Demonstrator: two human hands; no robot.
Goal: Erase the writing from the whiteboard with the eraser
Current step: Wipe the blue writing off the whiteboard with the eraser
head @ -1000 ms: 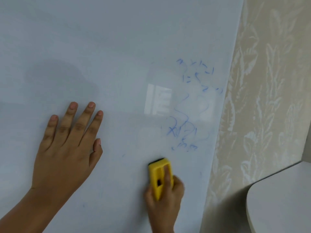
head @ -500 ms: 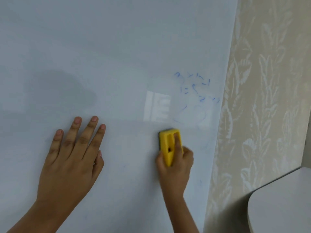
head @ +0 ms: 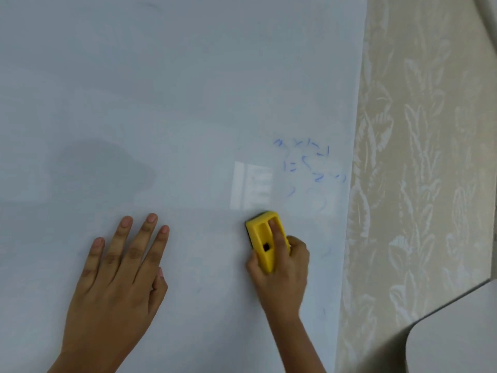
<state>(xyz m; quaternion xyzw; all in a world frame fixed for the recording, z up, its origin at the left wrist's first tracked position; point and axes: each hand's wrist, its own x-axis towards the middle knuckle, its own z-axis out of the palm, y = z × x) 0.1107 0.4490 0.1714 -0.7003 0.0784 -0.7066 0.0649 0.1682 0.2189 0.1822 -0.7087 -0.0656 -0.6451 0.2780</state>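
Note:
A white whiteboard (head: 174, 90) fills most of the view. Broken blue marker strokes (head: 309, 162) remain near its right edge, with fainter smears just below them. My right hand (head: 282, 270) presses a yellow eraser (head: 262, 239) flat against the board, directly below the blue strokes; one finger lies in the eraser's groove. My left hand (head: 118, 273) rests flat on the board to the left, fingers spread and holding nothing.
Beige wallpaper with a leaf pattern (head: 419, 170) borders the board's right edge. A rounded white surface (head: 454, 343) sits at the lower right corner. A bright window reflection (head: 251, 185) shows on the board just left of the strokes.
My right hand has slid the eraser upward over the lower writing, which is wiped away. Since half a second ago it has hardly moved. The left hand stays flat.

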